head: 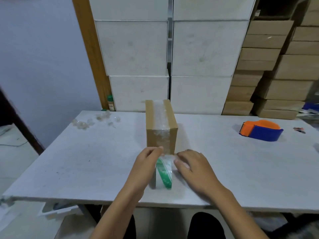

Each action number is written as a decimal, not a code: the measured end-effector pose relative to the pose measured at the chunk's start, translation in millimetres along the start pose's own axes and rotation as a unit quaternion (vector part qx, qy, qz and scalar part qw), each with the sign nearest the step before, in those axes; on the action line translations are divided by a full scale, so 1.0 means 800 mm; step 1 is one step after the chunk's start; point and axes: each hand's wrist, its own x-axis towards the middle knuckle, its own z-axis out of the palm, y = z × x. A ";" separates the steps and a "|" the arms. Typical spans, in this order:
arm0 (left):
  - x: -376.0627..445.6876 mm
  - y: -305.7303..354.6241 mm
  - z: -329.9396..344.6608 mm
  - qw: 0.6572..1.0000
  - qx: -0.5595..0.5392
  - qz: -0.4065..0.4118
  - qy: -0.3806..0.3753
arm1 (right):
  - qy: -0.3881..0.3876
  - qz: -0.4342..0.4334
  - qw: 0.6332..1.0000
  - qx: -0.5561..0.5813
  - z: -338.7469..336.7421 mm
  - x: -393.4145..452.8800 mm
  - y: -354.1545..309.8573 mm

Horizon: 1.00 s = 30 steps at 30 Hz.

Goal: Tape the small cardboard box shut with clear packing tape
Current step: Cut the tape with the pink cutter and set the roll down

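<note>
A small brown cardboard box stands in the middle of the white table. A strip of clear tape runs along its top and down its near face. A roll of clear tape with a green core stands on edge just in front of the box, joined to the strip. My left hand pinches the tape at the foot of the box's near face. Fingers bent, my right hand rests on the tape beside the roll's right side.
An orange and blue tape dispenser lies at the right of the table. Crumpled bits of clear tape are scattered at the far left. White cartons and brown boxes are stacked behind the table. A green-capped bottle stands by the wall.
</note>
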 end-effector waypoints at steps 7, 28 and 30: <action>0.001 0.005 0.011 1.000 0.008 -0.002 0.011 | -0.016 -0.035 0.999 -0.030 -0.002 -0.023 0.008; -0.004 -0.011 0.018 0.998 -0.050 0.017 0.044 | 0.036 0.084 0.860 0.503 -0.061 -0.005 -0.078; -0.004 -0.012 0.019 0.997 -0.056 0.019 0.043 | 0.015 0.082 0.864 0.496 -0.060 -0.006 -0.078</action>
